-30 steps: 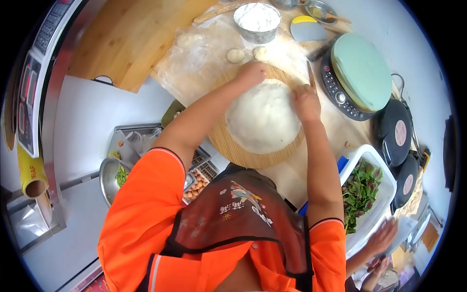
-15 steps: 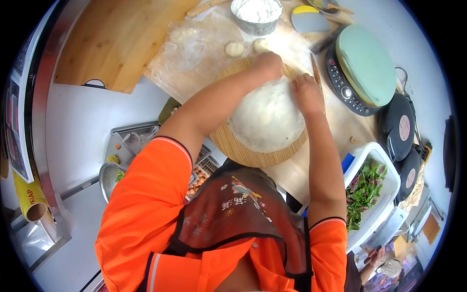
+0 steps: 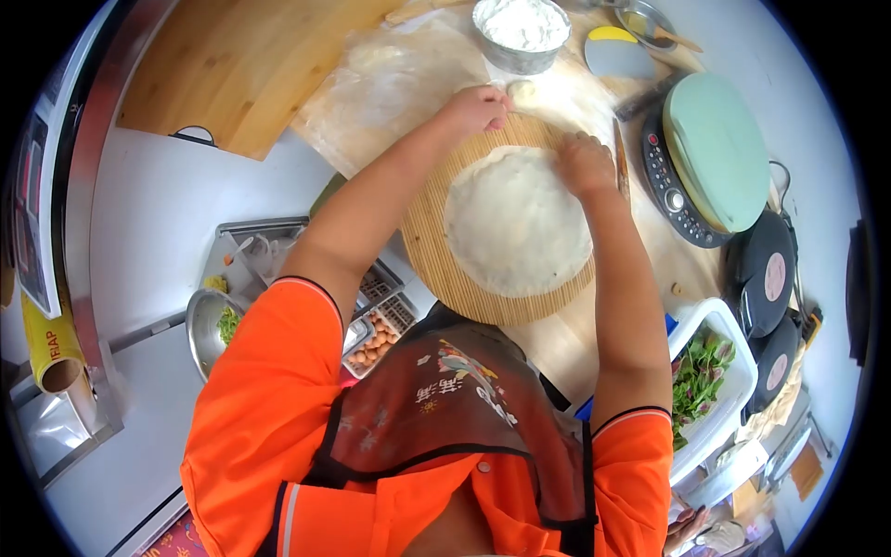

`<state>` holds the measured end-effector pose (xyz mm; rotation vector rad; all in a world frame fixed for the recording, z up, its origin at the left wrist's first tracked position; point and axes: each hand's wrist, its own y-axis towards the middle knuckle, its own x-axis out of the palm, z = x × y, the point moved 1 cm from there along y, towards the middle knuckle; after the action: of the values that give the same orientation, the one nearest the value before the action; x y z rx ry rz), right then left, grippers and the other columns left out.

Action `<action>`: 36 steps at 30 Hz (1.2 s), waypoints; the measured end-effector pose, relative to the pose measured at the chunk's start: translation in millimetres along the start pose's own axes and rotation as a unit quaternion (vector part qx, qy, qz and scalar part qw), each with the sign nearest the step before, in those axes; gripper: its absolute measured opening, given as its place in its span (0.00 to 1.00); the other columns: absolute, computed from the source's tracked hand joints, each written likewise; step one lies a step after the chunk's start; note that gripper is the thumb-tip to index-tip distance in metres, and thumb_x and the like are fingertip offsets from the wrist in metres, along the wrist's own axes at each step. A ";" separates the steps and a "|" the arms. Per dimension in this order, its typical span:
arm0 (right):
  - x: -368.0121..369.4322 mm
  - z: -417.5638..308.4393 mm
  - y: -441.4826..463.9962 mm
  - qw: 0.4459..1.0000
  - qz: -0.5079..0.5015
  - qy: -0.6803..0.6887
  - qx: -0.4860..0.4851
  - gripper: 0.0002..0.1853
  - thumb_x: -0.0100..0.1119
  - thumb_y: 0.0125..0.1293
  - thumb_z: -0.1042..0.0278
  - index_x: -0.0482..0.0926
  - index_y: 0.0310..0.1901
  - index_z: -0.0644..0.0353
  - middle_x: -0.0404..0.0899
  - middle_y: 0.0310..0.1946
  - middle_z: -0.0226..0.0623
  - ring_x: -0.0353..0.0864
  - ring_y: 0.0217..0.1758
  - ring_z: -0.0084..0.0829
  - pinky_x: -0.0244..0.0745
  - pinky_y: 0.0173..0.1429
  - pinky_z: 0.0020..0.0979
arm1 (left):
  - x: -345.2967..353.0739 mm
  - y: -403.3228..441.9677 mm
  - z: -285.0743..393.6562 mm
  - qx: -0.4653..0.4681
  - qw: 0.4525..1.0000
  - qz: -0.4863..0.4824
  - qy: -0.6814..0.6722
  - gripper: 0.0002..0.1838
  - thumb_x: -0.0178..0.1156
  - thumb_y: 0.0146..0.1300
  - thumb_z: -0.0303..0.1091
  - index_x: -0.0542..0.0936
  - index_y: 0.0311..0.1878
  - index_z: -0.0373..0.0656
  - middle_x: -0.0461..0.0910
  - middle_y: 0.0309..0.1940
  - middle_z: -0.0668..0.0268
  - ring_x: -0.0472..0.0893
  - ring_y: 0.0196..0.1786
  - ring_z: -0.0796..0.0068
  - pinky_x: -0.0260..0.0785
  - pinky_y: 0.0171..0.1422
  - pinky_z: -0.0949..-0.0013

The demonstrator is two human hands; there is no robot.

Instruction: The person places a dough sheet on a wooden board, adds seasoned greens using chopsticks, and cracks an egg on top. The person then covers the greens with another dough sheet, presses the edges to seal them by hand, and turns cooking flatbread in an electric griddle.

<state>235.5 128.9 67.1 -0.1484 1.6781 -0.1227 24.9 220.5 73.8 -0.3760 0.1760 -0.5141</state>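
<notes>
A wide, flat round of filled-looking dough [image 3: 516, 232] lies on a round slatted bamboo board [image 3: 429, 209]. My right hand [image 3: 587, 164] is at its upper right rim, fingers curled on the dough's edge. Beyond the board's upper left edge, apart from the round, hovers my left hand [image 3: 478, 110]. Its fingers are curled closed, and whatever is in them is hidden. A small dough ball [image 3: 522, 92] sits just right of my left hand. To the right of my right hand is a thin wooden stick [image 3: 621, 158].
A metal bowl of flour [image 3: 522, 37] and a yellow-handled scraper [image 3: 620, 56] stand at the back. On the right are a round green-topped griddle [image 3: 715, 153] and a white tub of leafy greens [image 3: 752, 362]. Eggs [image 3: 376, 342] lie below left; another person's hand [image 3: 685, 527] shows lower right.
My left hand has left the dough's rim and moved up and left, over where a second dough ball was visible. My right hand stays at the rim. The whole view has shifted slightly.
</notes>
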 end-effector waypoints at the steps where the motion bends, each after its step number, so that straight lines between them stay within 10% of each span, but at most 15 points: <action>1: -7.1 0.0 1.2 1.000 -0.019 -0.008 0.000 0.12 0.52 0.65 0.62 0.80 0.44 0.57 0.80 0.48 0.42 0.77 0.57 0.42 0.70 0.61 0.45 | 3.9 -7.3 2.7 0.003 1.000 0.003 0.008 0.10 0.57 0.66 0.30 0.80 0.46 0.37 0.80 0.37 0.65 0.79 0.37 0.76 0.73 0.46 0.71; 9: -9.7 -7.9 6.6 0.994 -0.025 0.093 -0.040 0.14 0.55 0.66 0.57 0.80 0.45 0.57 0.80 0.48 0.44 0.77 0.56 0.44 0.69 0.62 0.46 | -84.9 -202.0 18.6 0.209 0.888 0.235 0.334 0.09 0.57 0.63 0.22 0.82 0.45 0.39 0.80 0.40 0.63 0.80 0.45 0.68 0.72 0.50 0.68; 18: -1.8 -19.0 22.3 0.988 -0.008 0.005 -0.154 0.13 0.56 0.65 0.57 0.80 0.44 0.57 0.79 0.48 0.42 0.77 0.55 0.43 0.70 0.60 0.47 | -222.6 -537.9 -95.4 -0.182 0.611 0.489 0.596 0.14 0.52 0.60 0.20 0.84 0.43 0.44 0.82 0.43 0.56 0.81 0.49 0.51 0.73 0.55 0.56; 25: -9.6 -11.9 16.7 0.986 -0.056 0.089 -0.132 0.16 0.56 0.66 0.54 0.78 0.47 0.58 0.83 0.45 0.41 0.82 0.52 0.43 0.72 0.56 0.52 | -236.4 -625.6 -175.3 -0.305 0.551 0.503 0.592 0.18 0.53 0.57 0.24 0.84 0.51 0.42 0.80 0.56 0.54 0.79 0.57 0.49 0.71 0.63 0.53; 36: -25.7 -12.9 -22.9 0.954 0.025 0.245 -0.173 0.12 0.52 0.66 0.60 0.80 0.40 0.59 0.83 0.36 0.48 0.81 0.44 0.51 0.74 0.54 0.47 | -85.8 -286.1 -32.9 0.183 0.845 0.275 0.420 0.21 0.57 0.63 0.24 0.77 0.60 0.42 0.73 0.64 0.54 0.71 0.68 0.54 0.61 0.73 0.60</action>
<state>226.0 110.5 97.6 -0.3619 2.1895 0.1927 -184.7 24.0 162.1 0.3076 0.9939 -0.0972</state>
